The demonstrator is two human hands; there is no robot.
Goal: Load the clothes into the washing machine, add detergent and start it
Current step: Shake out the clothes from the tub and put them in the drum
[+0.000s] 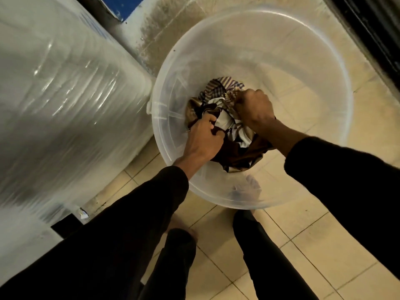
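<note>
A crumpled bundle of clothes [229, 126], dark brown, white and striped fabric mixed together, lies in the bottom of a clear plastic tub [320, 61] just beside the plastic-wrapped washing machine [65, 94]

Both hands reach down into a clear plastic tub [324, 50] standing on the tiled floor [303, 245]. The left hand [205, 138] grips dark brown cloth in the bundle of clothes [233, 131], and the right hand [255, 109] clutches the striped fabric. A plastic-wrapped washing machine [65, 94] stands just beside the tub, on the left.
</note>
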